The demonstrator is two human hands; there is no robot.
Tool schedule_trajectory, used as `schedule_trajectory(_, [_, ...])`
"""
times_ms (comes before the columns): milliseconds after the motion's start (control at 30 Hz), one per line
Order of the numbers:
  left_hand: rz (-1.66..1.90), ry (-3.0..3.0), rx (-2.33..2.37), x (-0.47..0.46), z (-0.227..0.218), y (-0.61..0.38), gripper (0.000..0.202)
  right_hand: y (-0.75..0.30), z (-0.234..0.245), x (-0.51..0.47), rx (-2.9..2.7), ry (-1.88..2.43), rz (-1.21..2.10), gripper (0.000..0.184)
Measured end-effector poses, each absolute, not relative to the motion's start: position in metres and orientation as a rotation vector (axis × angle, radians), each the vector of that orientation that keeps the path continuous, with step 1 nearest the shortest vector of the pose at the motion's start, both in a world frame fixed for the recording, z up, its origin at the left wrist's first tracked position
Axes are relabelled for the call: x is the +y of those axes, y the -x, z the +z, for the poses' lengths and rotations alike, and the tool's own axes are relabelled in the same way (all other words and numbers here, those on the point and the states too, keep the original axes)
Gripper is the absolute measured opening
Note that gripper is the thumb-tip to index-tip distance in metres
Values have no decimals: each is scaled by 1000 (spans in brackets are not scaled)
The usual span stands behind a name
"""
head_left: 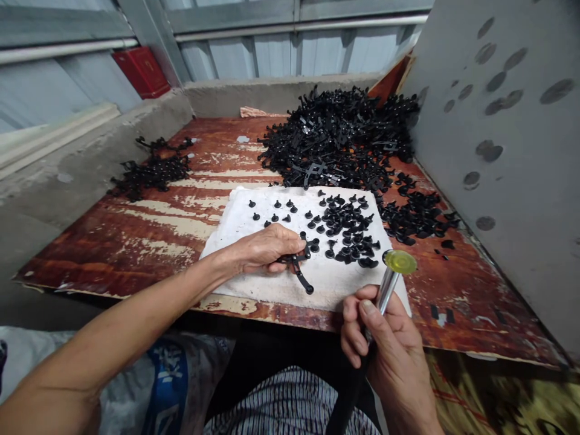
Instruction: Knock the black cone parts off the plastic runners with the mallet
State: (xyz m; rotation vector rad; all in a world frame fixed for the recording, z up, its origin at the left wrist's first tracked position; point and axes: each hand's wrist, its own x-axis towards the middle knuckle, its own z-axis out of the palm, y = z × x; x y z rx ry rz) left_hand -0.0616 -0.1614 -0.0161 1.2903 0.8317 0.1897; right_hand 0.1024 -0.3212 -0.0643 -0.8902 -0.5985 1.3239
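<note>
My left hand is closed on a black jointed linkage piece, with its arms sticking out past my fingertips over the white cloth. Several small black suction-cup-shaped parts stand and lie on the cloth, crowded toward its right half and spaced apart at the left. In my right hand is a mallet with a metal neck, a dark handle and a yellowish translucent face. Its head is raised near the cloth's right edge, apart from the linkage piece. The fingers of my left hand hide part of that piece.
A large heap of black linkage parts fills the back right of the worn red-brown board. More cup-shaped parts lie right of the cloth. A smaller linkage pile is at left. A grey panel borders the right side.
</note>
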Motion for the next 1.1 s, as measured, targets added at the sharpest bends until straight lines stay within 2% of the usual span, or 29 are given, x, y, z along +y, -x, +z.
schedule_trajectory(533, [184,-1282,890,-163,-14,56,34,-100,-60,-318,-599,895,1322,11])
schedule_trajectory(767, [177,-1366,996,-165,-11,53,34,-117,-47,-326,-835,1181,1356,29])
schedule_trajectory(833, [179,-1401,1004,-164,-11,53,33,-129,-44,-326,-1025,1352,1158,31])
schedule_trajectory(900, [159,-1439,1028,-163,-10,53,31,-141,-41,-322,-1285,1484,810,34])
schedule_trajectory(1000, [125,-1477,1036,-161,-9,54,30,-153,-41,-312,-1671,1497,342,41])
schedule_trajectory(1100, [118,-1474,1009,-159,-11,54,30,-156,-38,-302,-1899,1437,152,53])
